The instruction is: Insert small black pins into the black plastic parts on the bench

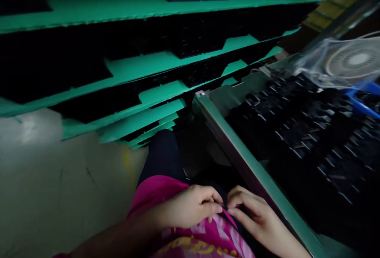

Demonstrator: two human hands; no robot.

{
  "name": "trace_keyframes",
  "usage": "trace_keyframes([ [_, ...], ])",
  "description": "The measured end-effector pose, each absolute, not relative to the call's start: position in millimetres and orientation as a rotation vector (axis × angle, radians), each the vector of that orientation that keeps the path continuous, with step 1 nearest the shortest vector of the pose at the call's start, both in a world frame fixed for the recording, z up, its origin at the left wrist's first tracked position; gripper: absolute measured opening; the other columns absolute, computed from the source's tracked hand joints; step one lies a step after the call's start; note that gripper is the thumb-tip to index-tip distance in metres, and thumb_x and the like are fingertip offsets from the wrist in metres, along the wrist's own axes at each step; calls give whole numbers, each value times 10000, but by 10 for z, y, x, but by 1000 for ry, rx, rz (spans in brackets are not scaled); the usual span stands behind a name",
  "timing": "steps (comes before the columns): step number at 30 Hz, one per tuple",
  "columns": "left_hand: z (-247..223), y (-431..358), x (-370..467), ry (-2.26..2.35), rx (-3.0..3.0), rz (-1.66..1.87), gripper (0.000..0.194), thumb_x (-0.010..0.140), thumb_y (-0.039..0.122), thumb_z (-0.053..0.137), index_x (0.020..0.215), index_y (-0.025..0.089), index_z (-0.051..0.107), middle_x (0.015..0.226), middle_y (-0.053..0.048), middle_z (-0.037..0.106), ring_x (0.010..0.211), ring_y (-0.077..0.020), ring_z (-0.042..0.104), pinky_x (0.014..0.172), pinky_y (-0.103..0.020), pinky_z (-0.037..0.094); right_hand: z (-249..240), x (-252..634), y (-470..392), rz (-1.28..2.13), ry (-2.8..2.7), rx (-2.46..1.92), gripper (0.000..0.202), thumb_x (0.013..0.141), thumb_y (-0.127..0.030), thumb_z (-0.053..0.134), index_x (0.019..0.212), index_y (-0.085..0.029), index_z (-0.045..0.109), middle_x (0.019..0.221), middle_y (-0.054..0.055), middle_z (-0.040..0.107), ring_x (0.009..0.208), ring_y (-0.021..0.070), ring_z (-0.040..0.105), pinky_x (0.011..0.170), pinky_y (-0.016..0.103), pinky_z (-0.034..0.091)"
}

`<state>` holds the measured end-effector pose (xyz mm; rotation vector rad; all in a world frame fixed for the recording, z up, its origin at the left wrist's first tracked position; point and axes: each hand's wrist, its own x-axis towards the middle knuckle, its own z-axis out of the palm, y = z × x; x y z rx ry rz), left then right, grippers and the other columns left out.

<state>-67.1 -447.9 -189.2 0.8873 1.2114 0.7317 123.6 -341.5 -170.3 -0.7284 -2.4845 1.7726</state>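
A pink shirt point(162, 188) with white and yellow print covers my lap. My left hand point(194, 207) is closed at the shirt's lower edge, thumb and fingertips pinched together on the cloth. Close beside it, my right hand point(255, 215) has its thumb and fingers bent together on the same edge. The fingertips of both hands nearly meet, and whether some small item lies between them is hidden. Dark trousers point(163, 155) show beyond the shirt.
Green sheets point(160, 65) alternate with dark parts in a tall stack ahead. At my right, a green-edged table point(246, 155) carries black parts point(299, 131), a fan point(356, 58) under clear plastic and a blue object point(365, 99). Pale floor point(77, 194) lies left.
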Motion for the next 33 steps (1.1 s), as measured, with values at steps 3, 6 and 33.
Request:
trace_keyframes([
  [3, -1956, -4723, -704, 1343, 889, 754, 181, 829, 322, 522, 940, 216, 617, 691, 42, 620, 626, -107, 550, 547, -211, 373, -1850, 1050, -3492, 1872, -2511, -631, 87, 896, -238, 534, 844, -198, 591, 870, 36, 568, 819, 147, 554, 721, 255, 430],
  [6, -2005, -4983, -739, 1497, 913, 780, 112, 826, 275, 524, 864, 228, 619, 734, 51, 640, 674, -103, 567, 591, -211, 383, -1997, 880, -3619, 1969, -2514, -557, 76, 874, -261, 575, 849, -193, 598, 848, 27, 572, 792, 138, 548, 713, 251, 423],
  [33, -2452, -5639, -1235, 1455, 1077, 988, 172, 868, 302, 526, 974, 256, 654, 972, 8, 623, 866, -133, 581, 774, -244, 430, -2406, 461, -4361, 2198, -2144, -1093, 204, 812, -368, 638, 835, -173, 583, 772, 7, 567, 708, 130, 529, 653, 242, 442],
])
